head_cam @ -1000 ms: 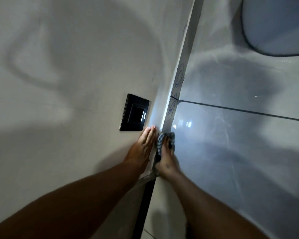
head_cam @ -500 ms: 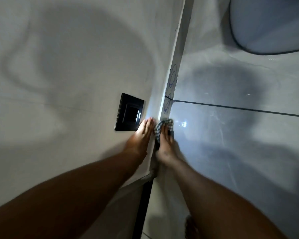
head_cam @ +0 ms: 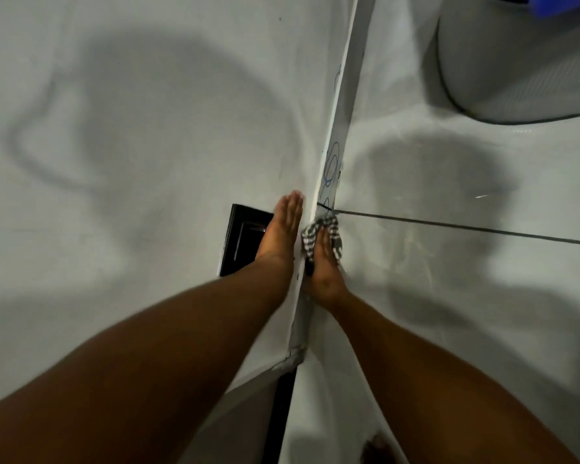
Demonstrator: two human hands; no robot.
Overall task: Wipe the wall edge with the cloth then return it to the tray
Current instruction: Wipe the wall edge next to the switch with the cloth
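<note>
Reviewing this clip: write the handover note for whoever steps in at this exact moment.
Left hand: flat and open on the pale wall, partly over the black square wall plate.
Right hand: pressing the black-and-white checked cloth against the white wall edge strip, just below the dark grout line.
Done: wiping is under way.
Left: blue pen scribbles show on the strip above the cloth; wipe them, then return the cloth to the tray, which is out of view.

Left hand [head_cam: 280,234] hides part of the black wall plate [head_cam: 240,241].

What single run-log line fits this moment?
stage: wiping | right hand: pressing cloth on wall edge | left hand: flat on wall | tray: unseen
</note>
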